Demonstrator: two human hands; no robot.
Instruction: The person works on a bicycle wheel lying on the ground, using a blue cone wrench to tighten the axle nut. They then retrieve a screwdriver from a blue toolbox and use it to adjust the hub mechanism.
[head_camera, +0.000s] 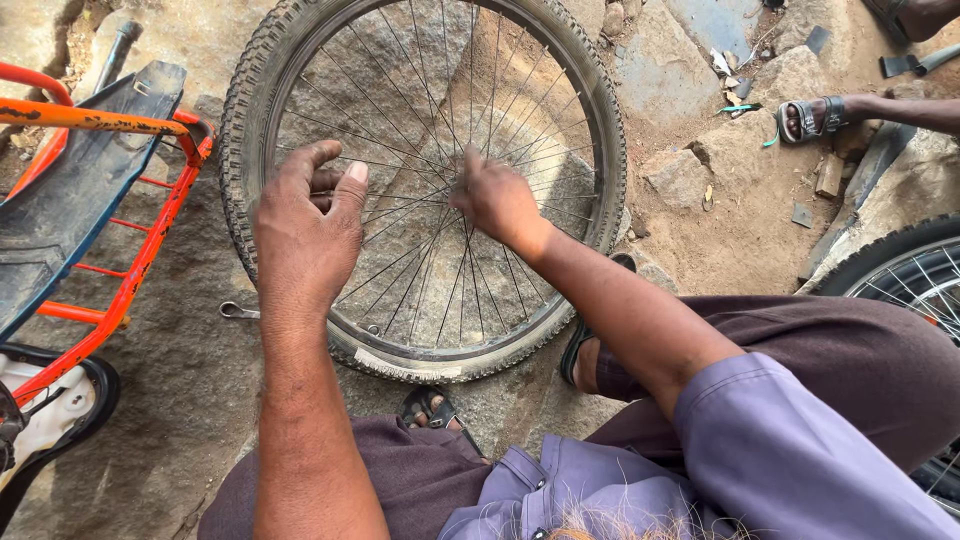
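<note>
The top of the bike wheel (420, 190) is cut off by the picture's top edge, and the middle of the wheel hides behind the right hand (497, 200). The left hand (305, 225) covers its own fingertips, so you cannot tell what they pinch. Another wheel (905, 275) and the orange frame (120, 200) run off the sides, and a second person shows only as a sandaled foot (805, 120).

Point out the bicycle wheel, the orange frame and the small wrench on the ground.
bicycle wheel (250, 100): head view, on the knobby tyre at its left side.
orange frame (90, 120): head view, on the top orange tube.
small wrench (238, 311): head view, on its ring end left of the tyre.
</note>
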